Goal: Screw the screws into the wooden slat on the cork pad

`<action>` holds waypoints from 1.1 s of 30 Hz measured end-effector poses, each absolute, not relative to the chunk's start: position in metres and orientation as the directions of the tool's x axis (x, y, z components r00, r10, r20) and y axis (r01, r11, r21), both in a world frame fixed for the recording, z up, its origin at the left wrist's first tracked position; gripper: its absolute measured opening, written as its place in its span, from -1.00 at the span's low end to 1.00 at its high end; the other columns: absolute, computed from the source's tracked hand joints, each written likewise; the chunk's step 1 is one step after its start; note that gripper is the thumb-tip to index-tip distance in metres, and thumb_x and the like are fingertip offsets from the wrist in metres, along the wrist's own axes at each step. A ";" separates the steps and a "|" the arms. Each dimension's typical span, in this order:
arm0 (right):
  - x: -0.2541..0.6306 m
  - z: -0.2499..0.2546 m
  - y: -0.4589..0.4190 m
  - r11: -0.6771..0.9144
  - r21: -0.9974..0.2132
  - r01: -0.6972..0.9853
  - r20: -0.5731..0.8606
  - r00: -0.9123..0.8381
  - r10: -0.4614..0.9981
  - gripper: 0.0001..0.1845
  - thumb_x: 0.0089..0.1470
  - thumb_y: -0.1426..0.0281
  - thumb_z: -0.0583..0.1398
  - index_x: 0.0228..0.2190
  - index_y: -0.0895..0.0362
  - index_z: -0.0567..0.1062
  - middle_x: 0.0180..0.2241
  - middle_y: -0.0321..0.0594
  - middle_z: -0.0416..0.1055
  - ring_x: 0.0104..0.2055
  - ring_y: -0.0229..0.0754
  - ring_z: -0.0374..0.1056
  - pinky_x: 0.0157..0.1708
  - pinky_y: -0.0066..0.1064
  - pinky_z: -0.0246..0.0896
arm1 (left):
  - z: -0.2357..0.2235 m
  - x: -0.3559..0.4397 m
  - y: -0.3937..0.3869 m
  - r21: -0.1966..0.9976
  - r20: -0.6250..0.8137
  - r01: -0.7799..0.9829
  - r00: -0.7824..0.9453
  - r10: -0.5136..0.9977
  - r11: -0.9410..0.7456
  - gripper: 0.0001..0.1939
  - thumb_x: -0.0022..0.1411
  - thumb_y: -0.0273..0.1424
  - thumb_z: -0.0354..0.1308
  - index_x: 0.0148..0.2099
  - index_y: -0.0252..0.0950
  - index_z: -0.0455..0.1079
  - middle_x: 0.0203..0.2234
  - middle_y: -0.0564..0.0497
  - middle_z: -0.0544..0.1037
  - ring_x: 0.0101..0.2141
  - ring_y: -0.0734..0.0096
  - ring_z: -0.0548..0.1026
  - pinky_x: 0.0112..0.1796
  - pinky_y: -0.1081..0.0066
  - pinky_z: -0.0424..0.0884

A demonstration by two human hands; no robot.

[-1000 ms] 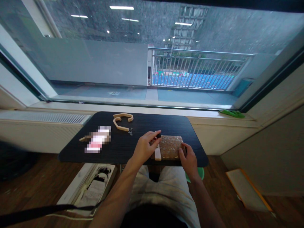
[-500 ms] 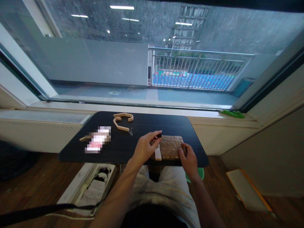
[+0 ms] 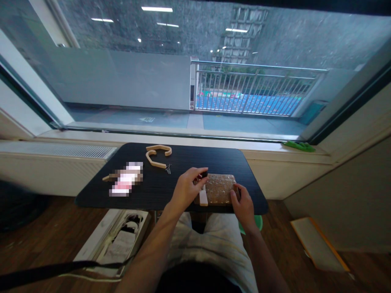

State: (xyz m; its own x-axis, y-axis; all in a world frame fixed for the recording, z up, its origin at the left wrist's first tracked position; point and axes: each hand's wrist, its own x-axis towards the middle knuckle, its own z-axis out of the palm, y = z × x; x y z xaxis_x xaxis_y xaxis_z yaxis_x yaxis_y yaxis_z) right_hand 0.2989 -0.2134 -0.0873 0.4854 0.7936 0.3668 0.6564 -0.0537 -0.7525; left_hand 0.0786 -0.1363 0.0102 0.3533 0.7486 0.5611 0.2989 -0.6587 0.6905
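Observation:
A brown cork-like board lies near the front right of the black table. A pale wooden strip rests along its left edge. My left hand pinches a small dark object above the board's left corner. My right hand grips the board's near right corner, fingers curled on it.
Curved wooden pieces and a small metal clip lie at the table's back. A blurred pink-white packet sits left. An open box is on the floor at left, a flat orange-edged sheet at right. A green cloth lies on the sill.

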 end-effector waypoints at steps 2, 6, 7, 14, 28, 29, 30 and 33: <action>0.299 -0.087 -0.213 -0.055 -0.753 0.655 0.366 0.488 0.793 -0.51 0.11 0.10 0.07 -0.08 0.18 0.46 -0.08 0.07 0.50 -0.05 0.10 0.40 -0.01 -0.02 0.26 | 0.010 0.079 -0.136 0.693 0.559 0.288 0.365 0.745 -0.661 -0.70 0.21 -0.52 0.26 0.00 -0.24 0.49 -0.30 0.04 0.58 -0.34 0.45 0.53 -0.24 0.44 0.48; 0.298 -0.087 -0.213 -0.065 -0.755 0.652 0.357 0.492 0.794 -0.50 0.11 0.09 0.06 -0.08 0.18 0.46 -0.08 0.08 0.50 -0.05 0.11 0.40 -0.02 -0.02 0.26 | 0.011 0.079 -0.136 0.689 0.561 0.283 0.374 0.738 -0.667 -0.69 0.21 -0.54 0.25 0.01 -0.26 0.49 -0.30 0.03 0.59 -0.35 0.46 0.53 -0.24 0.45 0.48; 0.298 -0.087 -0.213 -0.064 -0.754 0.653 0.357 0.491 0.794 -0.50 0.11 0.09 0.06 -0.08 0.18 0.46 -0.08 0.08 0.50 -0.06 0.11 0.40 -0.02 -0.02 0.26 | 0.011 0.079 -0.136 0.685 0.563 0.282 0.380 0.734 -0.672 -0.69 0.21 -0.54 0.25 0.01 -0.26 0.49 -0.30 0.02 0.59 -0.34 0.46 0.53 -0.24 0.45 0.48; 0.299 -0.088 -0.213 -0.065 -0.753 0.655 0.357 0.489 0.796 -0.49 0.11 0.09 0.07 -0.07 0.19 0.46 -0.07 0.09 0.49 -0.06 0.12 0.40 -0.02 -0.01 0.26 | 0.011 0.078 -0.137 0.690 0.552 0.262 0.413 0.725 -0.675 -0.68 0.24 -0.53 0.21 0.04 -0.25 0.48 -0.27 0.01 0.60 -0.31 0.44 0.53 -0.20 0.43 0.48; 0.298 -0.086 -0.213 -0.066 -0.753 0.654 0.354 0.488 0.798 -0.50 0.12 0.10 0.07 -0.07 0.18 0.45 -0.07 0.07 0.49 -0.05 0.11 0.40 -0.02 -0.02 0.26 | 0.014 0.076 -0.141 0.730 0.509 0.257 0.414 0.755 -0.633 -0.66 0.23 -0.49 0.15 0.05 -0.23 0.49 -0.25 -0.01 0.61 -0.30 0.41 0.53 -0.18 0.39 0.48; 0.298 -0.086 -0.214 -0.065 -0.754 0.653 0.354 0.488 0.798 -0.50 0.12 0.10 0.07 -0.07 0.18 0.45 -0.07 0.07 0.49 -0.05 0.11 0.40 -0.01 -0.02 0.26 | 0.014 0.075 -0.140 0.731 0.506 0.258 0.419 0.754 -0.632 -0.66 0.23 -0.49 0.14 0.06 -0.22 0.49 -0.25 -0.01 0.61 -0.30 0.41 0.54 -0.18 0.39 0.48; 0.298 -0.086 -0.214 -0.065 -0.755 0.652 0.353 0.488 0.798 -0.51 0.12 0.10 0.06 -0.07 0.17 0.45 -0.08 0.06 0.50 -0.05 0.11 0.40 -0.01 -0.02 0.26 | 0.014 0.074 -0.140 0.729 0.505 0.256 0.425 0.751 -0.635 -0.66 0.23 -0.49 0.14 0.05 -0.22 0.49 -0.25 -0.01 0.61 -0.30 0.41 0.54 -0.18 0.39 0.49; 0.300 -0.088 -0.214 -0.068 -0.757 0.650 0.345 0.486 0.803 -0.50 0.12 0.09 0.06 -0.07 0.17 0.45 -0.08 0.06 0.50 -0.05 0.11 0.41 -0.01 -0.01 0.26 | 0.013 0.069 -0.136 0.723 0.534 0.245 0.394 0.748 -0.646 -0.67 0.23 -0.48 0.15 0.04 -0.24 0.49 -0.25 -0.01 0.62 -0.32 0.43 0.54 -0.19 0.40 0.49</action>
State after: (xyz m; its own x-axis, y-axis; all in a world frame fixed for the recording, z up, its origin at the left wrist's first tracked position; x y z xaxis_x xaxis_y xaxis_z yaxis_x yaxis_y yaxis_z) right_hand 0.2996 -0.2141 -0.0884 0.4862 0.8028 0.3452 0.6499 -0.0682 -0.7569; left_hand 0.0692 -0.1358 0.0129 0.3943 0.7477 0.5343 0.2448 -0.6459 0.7231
